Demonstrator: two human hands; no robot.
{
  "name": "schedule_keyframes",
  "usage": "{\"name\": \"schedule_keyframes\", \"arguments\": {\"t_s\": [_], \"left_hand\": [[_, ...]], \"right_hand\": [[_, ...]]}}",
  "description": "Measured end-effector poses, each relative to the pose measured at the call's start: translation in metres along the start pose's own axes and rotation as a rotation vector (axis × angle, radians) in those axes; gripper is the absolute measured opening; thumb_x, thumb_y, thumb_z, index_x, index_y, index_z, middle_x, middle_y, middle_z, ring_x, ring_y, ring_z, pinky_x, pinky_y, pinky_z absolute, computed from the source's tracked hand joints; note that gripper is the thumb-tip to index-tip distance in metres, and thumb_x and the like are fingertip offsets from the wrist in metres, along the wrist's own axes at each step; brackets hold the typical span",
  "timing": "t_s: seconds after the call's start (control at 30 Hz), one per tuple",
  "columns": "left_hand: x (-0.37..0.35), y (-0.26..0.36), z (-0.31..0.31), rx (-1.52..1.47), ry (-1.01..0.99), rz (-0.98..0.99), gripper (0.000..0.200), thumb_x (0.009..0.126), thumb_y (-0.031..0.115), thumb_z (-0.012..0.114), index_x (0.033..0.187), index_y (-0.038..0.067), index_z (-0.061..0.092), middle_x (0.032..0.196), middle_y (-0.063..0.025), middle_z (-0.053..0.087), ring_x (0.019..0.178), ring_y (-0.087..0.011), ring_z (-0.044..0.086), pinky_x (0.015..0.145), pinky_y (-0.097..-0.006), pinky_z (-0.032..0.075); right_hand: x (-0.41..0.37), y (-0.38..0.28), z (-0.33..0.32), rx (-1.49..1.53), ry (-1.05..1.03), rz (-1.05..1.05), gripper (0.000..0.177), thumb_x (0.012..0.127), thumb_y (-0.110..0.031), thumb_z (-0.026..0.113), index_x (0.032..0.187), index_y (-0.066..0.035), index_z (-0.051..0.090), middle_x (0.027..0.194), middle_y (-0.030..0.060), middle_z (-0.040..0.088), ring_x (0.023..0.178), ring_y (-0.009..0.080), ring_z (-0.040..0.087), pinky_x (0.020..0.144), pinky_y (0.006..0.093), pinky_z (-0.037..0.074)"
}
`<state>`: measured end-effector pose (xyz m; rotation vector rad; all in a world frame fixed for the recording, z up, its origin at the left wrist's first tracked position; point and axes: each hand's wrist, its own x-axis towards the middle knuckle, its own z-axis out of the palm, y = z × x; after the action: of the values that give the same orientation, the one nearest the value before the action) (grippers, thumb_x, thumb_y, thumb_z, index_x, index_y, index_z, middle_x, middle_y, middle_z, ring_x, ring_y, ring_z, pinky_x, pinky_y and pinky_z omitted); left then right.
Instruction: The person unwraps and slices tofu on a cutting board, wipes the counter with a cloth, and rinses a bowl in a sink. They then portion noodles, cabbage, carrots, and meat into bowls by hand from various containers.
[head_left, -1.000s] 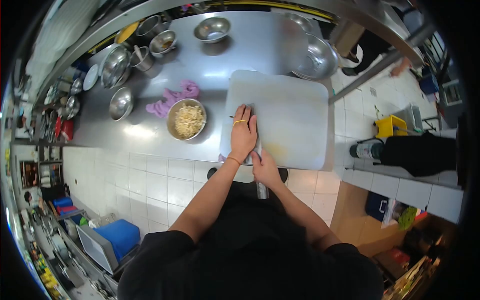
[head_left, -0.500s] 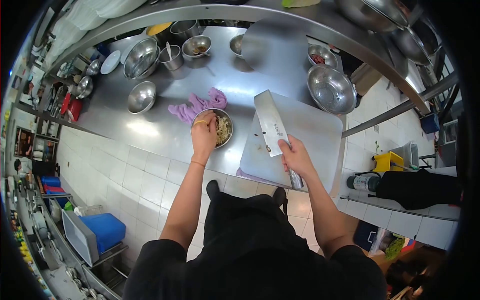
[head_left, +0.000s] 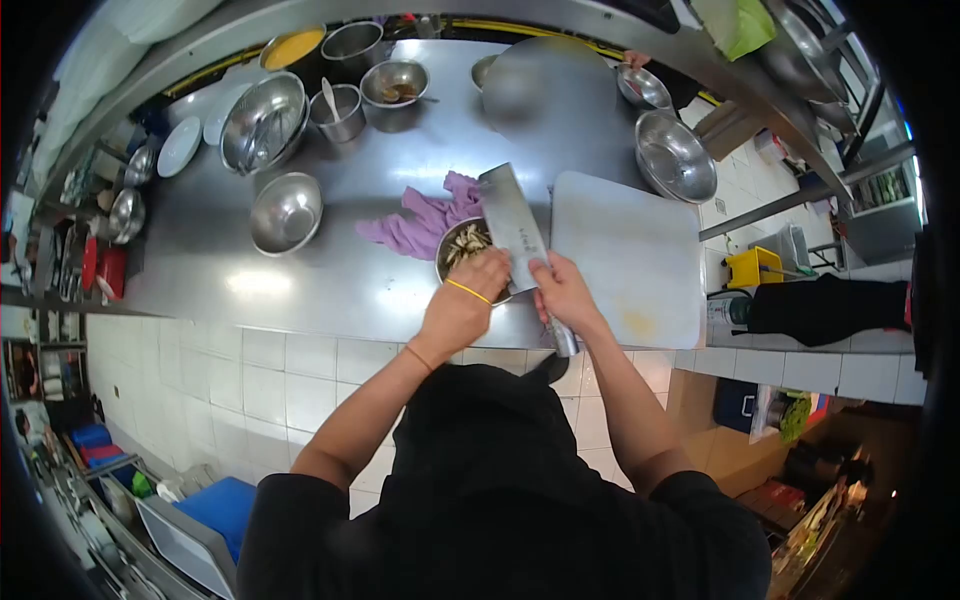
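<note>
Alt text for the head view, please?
Seen from above, a person's right hand grips a cleaver over a steel bowl of shredded food, the left hand at the blade's side. A purple cloth lies left of the bowl, a white cutting board right, on a steel counter.

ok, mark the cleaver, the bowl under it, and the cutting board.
cleaver (head_left: 512, 222), head view, flat of the blade.
bowl (head_left: 439, 258), head view, left rim.
cutting board (head_left: 625, 250), head view, bare middle of its surface.
</note>
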<state>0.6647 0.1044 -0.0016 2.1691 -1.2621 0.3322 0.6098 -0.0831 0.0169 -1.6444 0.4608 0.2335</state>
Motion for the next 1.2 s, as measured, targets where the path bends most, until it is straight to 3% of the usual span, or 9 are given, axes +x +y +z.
{"name": "schedule_keyframes", "arguments": {"t_s": [0.23, 0.37, 0.47, 0.67, 0.77, 0.9, 1.1, 1.17, 1.2], "left_hand": [[-0.017, -0.032, -0.01, 0.042, -0.204, 0.164, 0.038, 0.078, 0.005, 0.056, 0.115, -0.004, 0.06, 0.122, -0.0173, 0.059, 0.122, -0.0302, 0.052, 0.103, -0.0408, 0.041], [-0.011, -0.047, -0.018, -0.061, 0.025, -0.206, 0.029, 0.081, 0.007, 0.06, 0.108, -0.005, 0.062, 0.114, -0.0193, 0.062, 0.113, -0.0325, 0.056, 0.096, -0.0404, 0.045], [-0.008, -0.069, -0.012, -0.234, -0.007, -0.692, 0.025, 0.083, 0.01, 0.065, 0.103, -0.005, 0.062, 0.106, -0.0189, 0.064, 0.095, -0.0286, 0.063, 0.084, -0.0385, 0.051], [-0.035, -0.08, 0.023, -0.978, -0.078, -1.222, 0.012, 0.079, 0.001, 0.064, 0.078, -0.002, 0.053, 0.075, -0.0065, 0.056, 0.071, -0.019, 0.063, 0.056, -0.0324, 0.061], [-0.009, -0.065, -0.006, -1.196, 0.053, -1.325, 0.011, 0.079, -0.002, 0.062, 0.077, 0.0, 0.052, 0.075, -0.0057, 0.055, 0.068, -0.017, 0.062, 0.056, -0.0331, 0.061], [0.05, -0.09, -0.024, -1.23, 0.266, -1.265, 0.008, 0.08, -0.001, 0.063, 0.081, 0.001, 0.055, 0.076, -0.006, 0.057, 0.068, -0.0176, 0.062, 0.056, -0.0314, 0.058], [0.222, -0.145, 0.003, -1.568, 0.612, -0.746, 0.013, 0.088, 0.017, 0.063, 0.094, 0.005, 0.064, 0.087, -0.006, 0.064, 0.078, -0.0152, 0.062, 0.07, -0.0296, 0.053], [0.24, -0.165, 0.028, -1.64, 0.563, -0.748, 0.015, 0.088, 0.02, 0.063, 0.092, 0.006, 0.065, 0.086, -0.0063, 0.065, 0.078, -0.0154, 0.062, 0.07, -0.0295, 0.053], [0.241, -0.176, 0.039, -1.657, 0.522, -0.759, 0.016, 0.088, 0.022, 0.064, 0.091, 0.006, 0.066, 0.086, -0.0065, 0.065, 0.078, -0.0154, 0.062, 0.07, -0.0294, 0.052]], "right_hand": [[-0.008, -0.008, -0.033, -0.064, 0.235, 0.027, 0.023, 0.098, -0.026, 0.051, 0.094, -0.004, 0.052, 0.053, 0.0051, 0.05, 0.043, 0.0144, 0.051, 0.042, 0.0308, 0.042], [-0.021, 0.034, -0.101, -1.099, 0.535, -0.318, 0.02, 0.089, -0.025, 0.061, 0.093, -0.005, 0.054, 0.067, 0.0139, 0.059, 0.064, 0.0296, 0.062, 0.059, 0.0403, 0.049], [-0.022, 0.064, -0.136, -1.267, 0.563, -0.532, 0.019, 0.087, -0.024, 0.062, 0.087, -0.006, 0.059, 0.073, 0.0167, 0.061, 0.07, 0.0345, 0.061, 0.066, 0.0443, 0.049], [0.092, -0.001, -0.108, -0.921, 0.666, -0.464, 0.027, 0.088, -0.025, 0.062, 0.077, -0.001, 0.06, 0.074, 0.0187, 0.062, 0.074, 0.0369, 0.06, 0.067, 0.0467, 0.048], [0.259, -0.028, -0.106, -0.76, 0.789, -0.632, 0.027, 0.087, -0.023, 0.06, 0.101, -0.001, 0.066, 0.094, 0.023, 0.068, 0.085, 0.0398, 0.065, 0.078, 0.0451, 0.051], [0.345, -0.025, -0.103, -0.89, 0.693, -0.535, 0.023, 0.086, -0.019, 0.06, 0.096, 0.001, 0.065, 0.088, 0.0177, 0.066, 0.079, 0.0321, 0.064, 0.071, 0.0428, 0.051], [0.229, 0.004, -0.163, -0.685, 0.536, -0.469, 0.016, 0.083, -0.013, 0.061, 0.089, 0.002, 0.064, 0.078, 0.0096, 0.064, 0.069, 0.0206, 0.062, 0.061, 0.0392, 0.051], [0.137, -0.035, -0.118, -0.22, 0.56, -0.33, 0.014, 0.079, -0.008, 0.063, 0.084, 0.005, 0.062, 0.069, 0.0069, 0.06, 0.063, 0.0153, 0.059, 0.054, 0.0331, 0.048], [0.108, -0.038, -0.112, -0.155, 0.325, 0.083, 0.011, 0.077, -0.008, 0.065, 0.08, 0.002, 0.062, 0.066, 0.0046, 0.058, 0.06, 0.0121, 0.055, 0.053, 0.0315, 0.046]]}}
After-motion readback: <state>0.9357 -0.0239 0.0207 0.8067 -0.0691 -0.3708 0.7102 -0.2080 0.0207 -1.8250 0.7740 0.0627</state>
